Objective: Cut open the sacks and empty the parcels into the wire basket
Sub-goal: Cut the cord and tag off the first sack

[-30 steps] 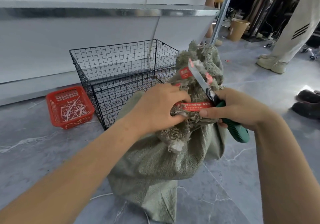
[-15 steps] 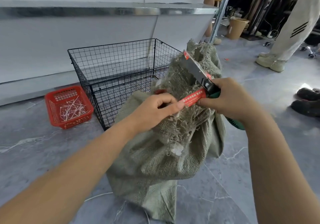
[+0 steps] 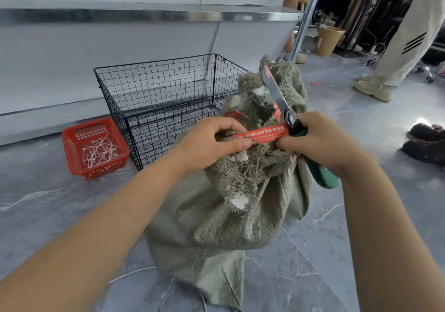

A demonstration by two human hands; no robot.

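Note:
A grey-green woven sack (image 3: 224,220) stands on the floor in front of me, its frayed neck bunched and bound by a red printed tie strip (image 3: 261,134). My left hand (image 3: 209,143) pinches the left end of that strip between thumb and fingers. My right hand (image 3: 320,143) grips a green-handled utility knife (image 3: 277,95), blade pointing up and away over the sack's neck, while its fingertips touch the strip's right end. The black wire basket (image 3: 168,99) stands just behind the sack; I see no parcels in it.
A red plastic crate (image 3: 94,148) holding several white cut ties sits left of the basket. A white shelf unit runs behind. A person's legs (image 3: 399,46) stand at the right rear, dark slippers (image 3: 426,140) lie at the right edge, and a brown bin (image 3: 328,40) stands beyond.
The red strip has been drawn out flat between my two hands. My left hand shifted left from clutching the neck to pinching the strip, and the knife lifted slightly.

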